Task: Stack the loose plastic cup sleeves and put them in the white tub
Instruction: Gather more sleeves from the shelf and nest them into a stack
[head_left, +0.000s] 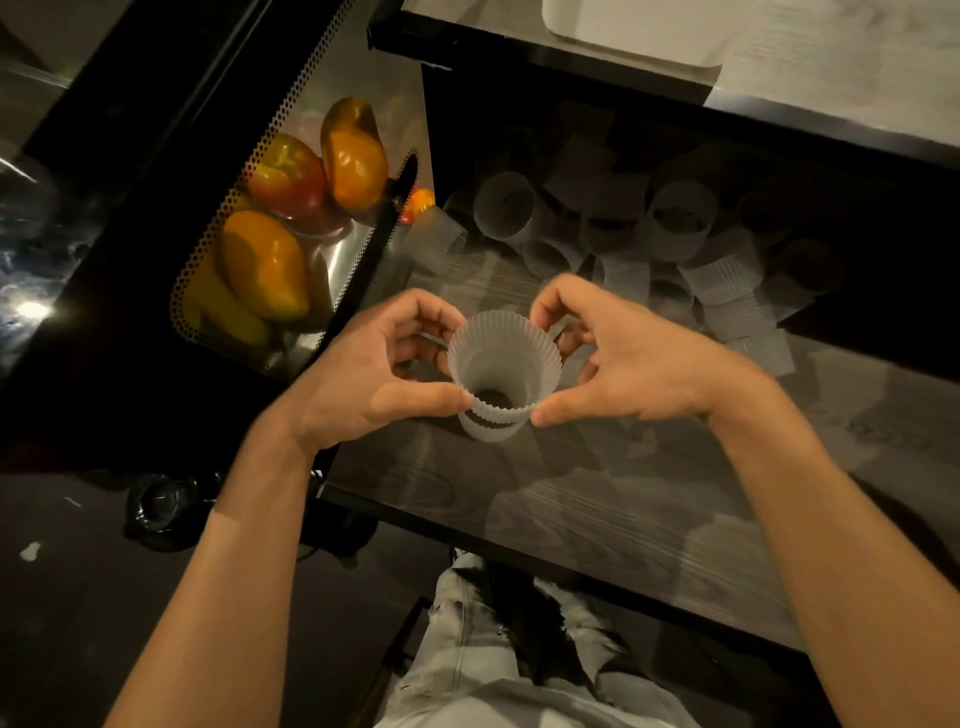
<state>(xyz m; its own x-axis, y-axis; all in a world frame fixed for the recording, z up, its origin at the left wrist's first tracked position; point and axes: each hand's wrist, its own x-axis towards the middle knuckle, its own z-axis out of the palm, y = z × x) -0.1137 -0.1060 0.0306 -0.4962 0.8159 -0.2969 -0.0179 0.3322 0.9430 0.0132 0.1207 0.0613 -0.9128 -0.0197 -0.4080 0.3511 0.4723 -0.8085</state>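
A small stack of translucent ribbed cup sleeves (503, 371) is held above the glass tabletop (597, 499) in the middle of the view. My left hand (379, 374) pinches its left side, thumb at the lower rim. My right hand (623, 358) pinches the right side the same way. One sleeve sits nested in another, whose lower edge pokes out below. Several loose sleeves (670, 223) lie scattered on the table beyond my hands, some upright, some tipped over. A corner of the white tub (639, 36) shows at the top edge, on a higher surface.
A perforated metal tray (218, 244) to the left holds orange and red bell peppers (353, 156). A black bar (675, 104) runs across behind the sleeves. The table's near edge lies below my forearms, with my legs under it.
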